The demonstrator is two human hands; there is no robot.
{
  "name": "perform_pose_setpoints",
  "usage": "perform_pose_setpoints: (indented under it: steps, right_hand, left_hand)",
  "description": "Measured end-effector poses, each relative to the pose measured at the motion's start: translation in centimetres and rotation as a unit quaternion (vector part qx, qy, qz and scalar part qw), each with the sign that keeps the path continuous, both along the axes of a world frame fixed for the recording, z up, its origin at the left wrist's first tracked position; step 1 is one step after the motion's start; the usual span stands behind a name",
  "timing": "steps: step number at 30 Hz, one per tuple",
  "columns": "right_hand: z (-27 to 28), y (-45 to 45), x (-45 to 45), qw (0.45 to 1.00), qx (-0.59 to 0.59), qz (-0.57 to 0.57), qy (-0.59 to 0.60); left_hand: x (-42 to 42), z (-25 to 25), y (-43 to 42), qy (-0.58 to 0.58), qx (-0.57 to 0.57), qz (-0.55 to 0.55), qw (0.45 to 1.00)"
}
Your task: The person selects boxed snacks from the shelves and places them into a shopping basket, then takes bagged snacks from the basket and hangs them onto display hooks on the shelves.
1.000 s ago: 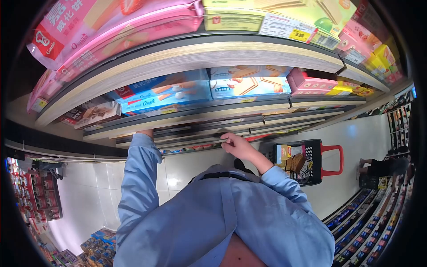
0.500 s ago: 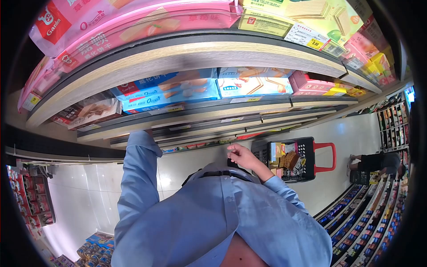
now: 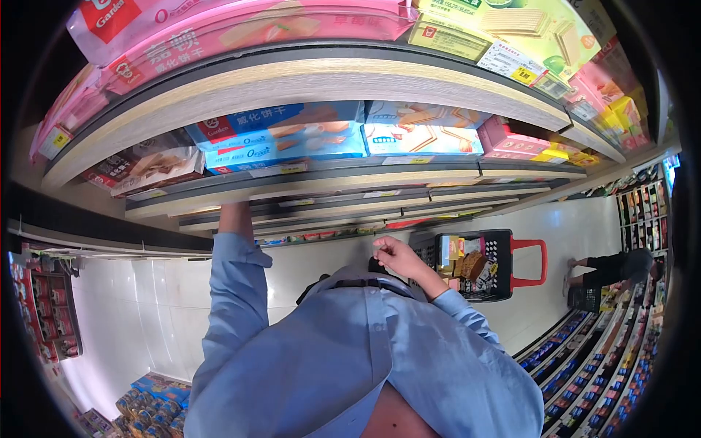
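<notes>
My left arm reaches forward in a blue sleeve, and the wrist (image 3: 235, 219) passes under the edge of a lower shelf (image 3: 350, 182). That shelf hides the left hand and its fingers, so what it touches does not show. Over it, blue wafer packs (image 3: 285, 139) and a brown wafer pack (image 3: 150, 164) lie on the shelf above. My right hand (image 3: 394, 253) hangs at waist height, fingers loosely bent and a little apart, with nothing visible in it. It is left of a black shopping basket (image 3: 496, 292) with a red handle (image 3: 540, 263), not touching it.
Pink wafer packs (image 3: 241, 36) and a green wafer pack (image 3: 504, 22) fill the upper shelf, whose wooden edge (image 3: 307, 84) juts out close to me. Another person (image 3: 613, 269) bends beside a dark basket (image 3: 584, 298) at the right. Stacked goods (image 3: 150, 409) stand at lower left.
My left arm has shifted slightly right, and more bare wrist shows below the shelf edge. The view has moved a little. My right hand stays nearly in place.
</notes>
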State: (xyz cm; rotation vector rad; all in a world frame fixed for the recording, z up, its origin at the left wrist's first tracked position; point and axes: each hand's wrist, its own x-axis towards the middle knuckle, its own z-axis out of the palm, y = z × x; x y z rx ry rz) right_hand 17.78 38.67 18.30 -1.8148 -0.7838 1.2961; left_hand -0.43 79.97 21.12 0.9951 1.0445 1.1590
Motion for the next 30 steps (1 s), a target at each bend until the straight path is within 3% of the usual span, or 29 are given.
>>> perform_pose_setpoints:
  steps: [9, 11, 15, 19, 25, 30]
  right_hand:
    - [1.5, 4.2, 0.0, 0.996, 0.011, 0.037, 0.083]
    - [1.4, 6.3, -0.2, 0.995, 0.056, 0.033, 0.075]
    - [3.7, 10.7, -1.7, 0.982, 0.114, -0.043, 0.147]
    - [3.4, 13.1, -2.9, 0.97, 0.073, -0.026, 0.23]
    - [4.7, 12.1, -4.3, 0.979, 0.024, 0.0, 0.204]
    - [3.9, 12.3, -3.5, 0.97, 0.027, -0.062, 0.234]
  left_hand:
    - [-8.5, -1.5, -5.6, -0.174, -0.041, 0.062, 0.982]
    - [-9.8, 0.8, -8.6, -0.197, -0.052, 0.082, 0.976]
    - [-12.7, 1.4, -12.2, -0.237, -0.074, 0.028, 0.968]
    - [-13.7, 1.2, -15.6, -0.256, -0.063, -0.015, 0.965]
    - [-14.5, 1.4, -17.3, -0.265, -0.052, -0.084, 0.959]
    - [-13.2, 2.0, -16.4, -0.288, -0.052, -0.16, 0.943]
